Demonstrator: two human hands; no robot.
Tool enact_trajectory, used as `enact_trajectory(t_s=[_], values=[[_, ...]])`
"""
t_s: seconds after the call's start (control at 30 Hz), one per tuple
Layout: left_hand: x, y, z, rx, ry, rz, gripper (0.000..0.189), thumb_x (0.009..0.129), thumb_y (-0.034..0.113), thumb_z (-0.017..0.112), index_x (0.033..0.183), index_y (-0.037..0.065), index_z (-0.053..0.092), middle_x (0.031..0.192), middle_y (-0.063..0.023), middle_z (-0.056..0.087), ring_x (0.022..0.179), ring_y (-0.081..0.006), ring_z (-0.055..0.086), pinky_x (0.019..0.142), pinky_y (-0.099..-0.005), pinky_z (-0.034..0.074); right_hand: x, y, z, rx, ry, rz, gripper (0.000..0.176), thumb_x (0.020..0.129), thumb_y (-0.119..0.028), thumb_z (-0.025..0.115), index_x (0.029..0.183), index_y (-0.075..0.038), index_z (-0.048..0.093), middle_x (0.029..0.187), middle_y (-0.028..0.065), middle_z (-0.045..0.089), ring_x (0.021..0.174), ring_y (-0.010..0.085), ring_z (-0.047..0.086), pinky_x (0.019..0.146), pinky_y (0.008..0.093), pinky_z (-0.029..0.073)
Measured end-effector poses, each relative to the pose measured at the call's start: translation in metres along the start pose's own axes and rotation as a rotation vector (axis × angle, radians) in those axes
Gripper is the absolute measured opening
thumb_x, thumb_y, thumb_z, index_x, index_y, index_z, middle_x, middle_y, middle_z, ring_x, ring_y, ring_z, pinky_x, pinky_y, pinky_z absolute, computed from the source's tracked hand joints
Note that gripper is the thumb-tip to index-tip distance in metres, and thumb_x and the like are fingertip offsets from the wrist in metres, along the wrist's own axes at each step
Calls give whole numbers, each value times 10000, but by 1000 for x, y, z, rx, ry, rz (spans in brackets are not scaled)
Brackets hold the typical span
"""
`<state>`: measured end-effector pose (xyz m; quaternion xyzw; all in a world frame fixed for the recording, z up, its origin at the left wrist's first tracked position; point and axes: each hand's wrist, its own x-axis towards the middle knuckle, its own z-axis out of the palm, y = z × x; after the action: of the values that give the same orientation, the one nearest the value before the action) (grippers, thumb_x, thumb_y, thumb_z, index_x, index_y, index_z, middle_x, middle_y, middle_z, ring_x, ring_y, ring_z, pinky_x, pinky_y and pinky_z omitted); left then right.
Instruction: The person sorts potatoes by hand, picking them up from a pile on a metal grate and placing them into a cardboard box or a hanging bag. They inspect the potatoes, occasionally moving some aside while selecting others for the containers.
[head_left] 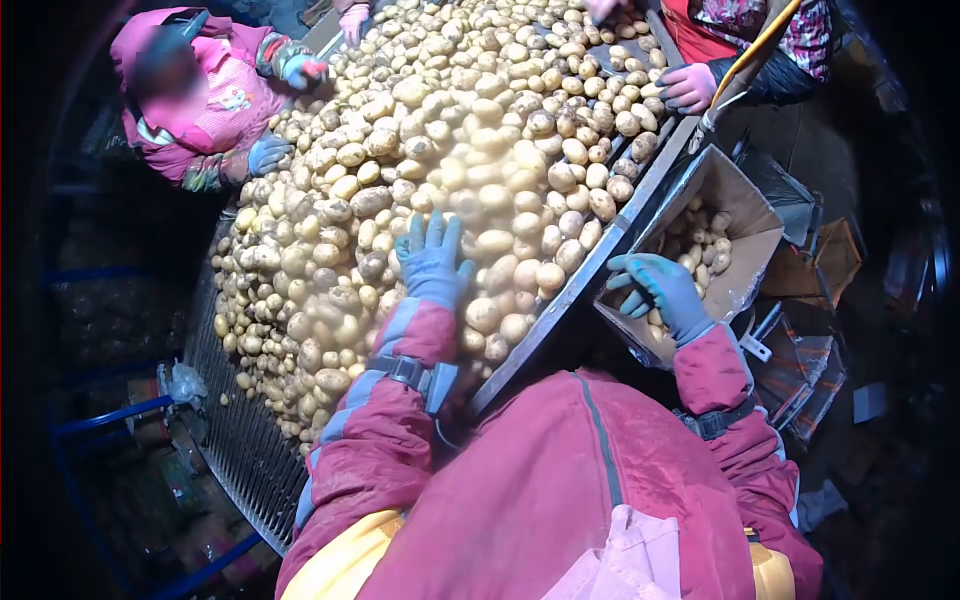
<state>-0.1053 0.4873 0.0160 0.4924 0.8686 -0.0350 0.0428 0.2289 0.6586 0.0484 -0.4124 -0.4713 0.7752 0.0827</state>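
Left hand (432, 262), blue glove: grip open, fingers spread, palm flat on potatoes (470, 130). Potatoes heaped across slatted surface (235, 430), pile running from near edge to far end. Right hand (662, 295), blue glove: above near corner of cardboard box (745, 205), fingers half curled; cannot tell whether grip holds anything. Box tilted, just beside surface's right rail, some potatoes inside. Person in pink jacket (200, 100) at far left, gloved hand at pile. Another person's pink glove (688, 88) at far right edge.
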Motion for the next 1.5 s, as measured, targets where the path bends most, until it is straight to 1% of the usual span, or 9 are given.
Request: enact_trajectory(t_s=[0.33,0.6,0.63,0.83,1.17,1.27,1.3,1.43,1.5], values=[[109,16,-1,-389,510,131,502,844,214,706,1341,173,643,1421,-143,578,1361,-389,461,1162,-460,349,14,3,30,-22,16,61,340,1018,-260,583,1211,-2,689,961,136,755,589,151,672,527,253,556],[122,46,-28,-156,160,382,280,847,350,721,1072,184,743,1193,-41,687,1252,-293,543,1149,-507,312,22,8,29,-19,34,110,348,1000,-286,605,1191,-11,698,949,138,761,598,183,688,524,256,551],[132,31,-6,-165,333,350,240,810,352,750,979,180,755,1121,-15,693,1187,-271,566,1106,-494,339,22,5,29,-20,39,106,336,1013,-266,583,1181,0,700,942,139,759,597,170,683,519,249,543],[148,49,-50,-463,300,378,421,840,260,747,1236,129,696,1284,-108,654,1227,-333,569,1043,-442,461,31,17,28,9,20,134,334,993,-242,577,1199,-8,697,971,131,762,595,184,687,524,258,550],[158,91,-62,-237,-83,364,420,756,445,785,1082,182,746,1073,-135,676,1041,-317,663,886,-435,533,24,0,28,12,19,109,347,982,-259,602,1216,-20,693,1010,137,765,617,193,696,559,273,570],[150,79,-71,-711,-221,103,553,767,517,799,1128,103,740,1047,-140,728,986,-275,707,857,-391,550,14,-3,29,36,16,78,348,1027,-237,561,1213,29,684,937,135,749,624,170,687,565,244,544],[140,71,-60,-802,32,252,273,808,288,710,997,92,735,939,-143,660,901,-271,665,761,-392,536,12,-6,31,37,17,72,362,1033,-250,561,1223,37,675,949,120,739,643,171,691,585,253,558],[120,71,-75,-1816,-386,-404,377,928,315,711,1194,53,662,1067,-62,682,887,-172,666,734,-300,548,21,-10,43,69,-58,5,452,1035,-296,590,1323,52,595,1076,128,721,737,185,714,651,277,593],[91,68,-64,-1859,-385,-333,398,951,326,691,1215,30,664,1115,-62,684,888,-170,668,759,-305,569,26,-15,61,223,-59,-47,467,1008,-311,643,1354,-1,594,1122,125,713,761,185,727,660,279,598]])
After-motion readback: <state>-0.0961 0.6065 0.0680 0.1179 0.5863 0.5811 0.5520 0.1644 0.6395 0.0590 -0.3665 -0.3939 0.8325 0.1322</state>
